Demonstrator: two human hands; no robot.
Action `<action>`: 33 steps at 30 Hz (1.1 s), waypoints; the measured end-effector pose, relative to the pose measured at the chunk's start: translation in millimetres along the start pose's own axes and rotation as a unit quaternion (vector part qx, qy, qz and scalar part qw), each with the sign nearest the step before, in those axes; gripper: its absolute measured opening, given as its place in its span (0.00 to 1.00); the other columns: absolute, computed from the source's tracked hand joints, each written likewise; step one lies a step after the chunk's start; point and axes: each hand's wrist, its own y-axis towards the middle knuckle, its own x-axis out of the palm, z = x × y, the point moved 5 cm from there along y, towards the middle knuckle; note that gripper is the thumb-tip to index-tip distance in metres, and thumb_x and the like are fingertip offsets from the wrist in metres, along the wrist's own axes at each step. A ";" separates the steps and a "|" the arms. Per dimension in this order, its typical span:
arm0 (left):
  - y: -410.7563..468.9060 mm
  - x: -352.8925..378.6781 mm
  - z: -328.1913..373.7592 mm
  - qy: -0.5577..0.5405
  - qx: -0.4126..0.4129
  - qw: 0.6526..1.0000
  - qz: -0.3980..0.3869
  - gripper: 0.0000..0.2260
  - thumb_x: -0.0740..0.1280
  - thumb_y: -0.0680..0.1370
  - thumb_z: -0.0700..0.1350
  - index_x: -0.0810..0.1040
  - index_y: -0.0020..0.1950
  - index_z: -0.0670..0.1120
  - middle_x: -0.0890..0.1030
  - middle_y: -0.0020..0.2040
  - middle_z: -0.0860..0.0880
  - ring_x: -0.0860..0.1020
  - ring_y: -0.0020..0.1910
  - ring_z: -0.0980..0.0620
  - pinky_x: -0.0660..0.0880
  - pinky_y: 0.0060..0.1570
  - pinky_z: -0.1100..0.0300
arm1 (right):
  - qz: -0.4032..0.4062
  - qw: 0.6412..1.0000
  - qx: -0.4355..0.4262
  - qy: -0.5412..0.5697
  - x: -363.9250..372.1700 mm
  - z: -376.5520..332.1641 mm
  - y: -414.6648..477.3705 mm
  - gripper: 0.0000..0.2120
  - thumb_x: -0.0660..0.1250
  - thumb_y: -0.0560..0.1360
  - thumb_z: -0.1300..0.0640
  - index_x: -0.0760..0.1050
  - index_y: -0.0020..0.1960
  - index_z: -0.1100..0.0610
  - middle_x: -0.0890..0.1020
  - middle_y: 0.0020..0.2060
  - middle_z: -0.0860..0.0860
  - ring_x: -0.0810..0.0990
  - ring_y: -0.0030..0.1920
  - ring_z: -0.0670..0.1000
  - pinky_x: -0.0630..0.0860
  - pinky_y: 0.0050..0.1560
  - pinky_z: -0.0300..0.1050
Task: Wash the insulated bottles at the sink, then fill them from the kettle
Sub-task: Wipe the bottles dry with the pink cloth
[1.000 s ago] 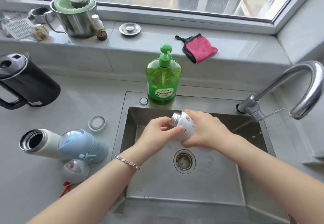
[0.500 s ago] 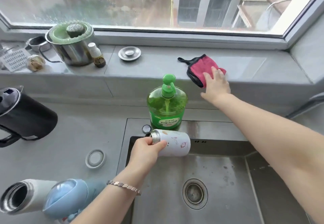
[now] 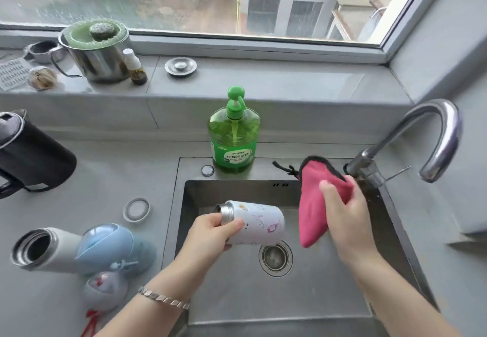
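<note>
The small white printed insulated bottle (image 3: 257, 224) is gripped by its steel neck in the left hand (image 3: 209, 235) above the round sink drain (image 3: 276, 258), laid sideways, base towards the pink cloth (image 3: 312, 207) clutched in the right hand (image 3: 344, 214)

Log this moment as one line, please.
step: washing | left hand: grips bottle over sink | right hand: grips cloth beside bottle

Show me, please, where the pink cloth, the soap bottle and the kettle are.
pink cloth (image 3: 312, 212): head view, hanging fabric.
soap bottle (image 3: 233, 136): head view, green body.
kettle (image 3: 34, 162): head view, black side.
</note>
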 end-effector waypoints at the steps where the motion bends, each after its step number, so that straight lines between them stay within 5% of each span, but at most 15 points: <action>1: -8.5 5.0 -4.6 0.007 0.001 1.000 -0.013 0.09 0.67 0.76 0.45 0.81 0.47 0.40 0.83 0.48 0.42 0.80 0.46 0.49 0.77 0.51 0.54 | -0.041 0.998 -0.030 -0.020 3.3 -0.5 -22.9 0.04 0.64 0.75 0.53 0.71 0.42 0.51 0.78 0.40 0.51 0.75 0.37 0.41 0.70 0.42 0.29; 3: -26.1 13.9 -8.7 0.007 0.008 1.000 -0.028 0.13 0.63 0.78 0.47 0.80 0.47 0.38 0.83 0.45 0.42 0.79 0.44 0.50 0.78 0.52 0.53 | -0.148 0.974 -0.112 -0.133 15.7 4.7 -62.5 0.14 0.59 0.72 0.39 0.72 0.43 0.49 0.74 0.60 0.48 0.72 0.60 0.42 0.65 0.59 0.34; 5: -45.6 21.2 -6.5 -0.006 0.028 0.999 -0.029 0.17 0.62 0.79 0.50 0.80 0.39 0.39 0.81 0.36 0.45 0.77 0.38 0.51 0.77 0.48 0.50 | -0.202 0.936 -0.162 -0.239 23.1 18.6 -91.5 0.26 0.51 0.70 0.28 0.71 0.41 0.49 0.67 0.66 0.45 0.59 0.70 0.41 0.56 0.68 0.36; 8: -80.2 29.5 -0.8 -0.018 0.080 0.996 -0.021 0.24 0.64 0.75 0.57 0.75 0.39 0.34 0.75 0.32 0.44 0.72 0.33 0.50 0.71 0.36 0.54 | -0.150 0.908 -0.230 -0.317 20.2 24.2 -114.6 0.27 0.49 0.73 0.29 0.70 0.51 0.51 0.74 0.58 0.50 0.69 0.62 0.50 0.61 0.64 0.49; 11: -116.3 38.9 1.7 -0.084 0.103 0.991 -0.021 0.19 0.65 0.78 0.50 0.78 0.38 0.34 0.78 0.32 0.41 0.78 0.32 0.47 0.76 0.34 0.55 | -0.105 0.901 -0.264 -0.327 14.7 23.2 -121.2 0.33 0.59 0.66 0.31 0.67 0.64 0.50 0.74 0.52 0.52 0.70 0.54 0.52 0.65 0.60 0.48; 15: -151.6 37.6 0.3 -0.085 0.156 0.983 0.038 0.17 0.63 0.79 0.44 0.78 0.35 0.34 0.78 0.30 0.45 0.77 0.30 0.52 0.75 0.32 0.59 | -0.175 0.902 -0.280 -0.280 10.8 10.8 -125.2 0.33 0.54 0.65 0.26 0.72 0.60 0.46 0.79 0.54 0.47 0.77 0.53 0.50 0.68 0.54 0.42; 19: -172.5 32.0 -12.7 -0.044 0.175 0.981 0.067 0.14 0.62 0.80 0.43 0.79 0.38 0.37 0.79 0.35 0.43 0.78 0.38 0.49 0.79 0.47 0.49 | -0.305 0.917 -0.117 -0.228 13.0 17.7 -118.9 0.31 0.46 0.65 0.28 0.77 0.52 0.43 0.83 0.47 0.44 0.78 0.50 0.49 0.71 0.52 0.43; 21: -182.2 31.4 -17.2 -0.041 0.171 0.982 0.072 0.13 0.62 0.79 0.41 0.79 0.38 0.37 0.80 0.36 0.45 0.79 0.40 0.49 0.79 0.49 0.49 | -0.372 0.912 -0.010 -0.174 18.8 23.5 -116.7 0.24 0.52 0.69 0.28 0.79 0.44 0.42 0.84 0.41 0.45 0.80 0.45 0.49 0.74 0.53 0.47; 24: -195.5 29.5 -19.9 -0.044 0.187 0.980 0.046 0.12 0.64 0.78 0.43 0.79 0.40 0.36 0.81 0.38 0.41 0.80 0.42 0.47 0.80 0.49 0.52 | -0.479 0.861 0.126 -0.120 24.1 19.0 -126.8 0.18 0.62 0.69 0.36 0.78 0.33 0.48 0.81 0.30 0.47 0.78 0.33 0.48 0.75 0.41 0.43; 27: -206.1 18.8 -18.6 -0.059 0.209 0.976 0.000 0.16 0.66 0.75 0.48 0.79 0.44 0.34 0.81 0.43 0.36 0.81 0.43 0.48 0.79 0.42 0.60 | -0.567 0.788 0.235 -0.047 25.7 11.9 -145.0 0.19 0.65 0.65 0.40 0.75 0.40 0.56 0.80 0.29 0.52 0.79 0.29 0.49 0.76 0.32 0.41; 30: -209.3 -3.5 -15.9 -0.088 0.218 0.971 -0.030 0.13 0.66 0.75 0.46 0.81 0.43 0.36 0.83 0.39 0.42 0.83 0.40 0.49 0.78 0.39 0.64 | -0.564 0.758 0.328 0.013 35.9 22.8 -158.7 0.22 0.64 0.70 0.43 0.76 0.48 0.63 0.82 0.37 0.60 0.82 0.34 0.58 0.80 0.32 0.48; 33: -200.3 -36.5 -20.8 -0.100 0.218 0.971 -0.017 0.10 0.66 0.75 0.45 0.84 0.38 0.44 0.84 0.37 0.47 0.83 0.39 0.52 0.78 0.39 0.63 | -0.481 0.816 0.312 0.068 53.7 32.8 -162.2 0.18 0.68 0.68 0.45 0.77 0.48 0.60 0.80 0.39 0.60 0.79 0.37 0.60 0.76 0.41 0.56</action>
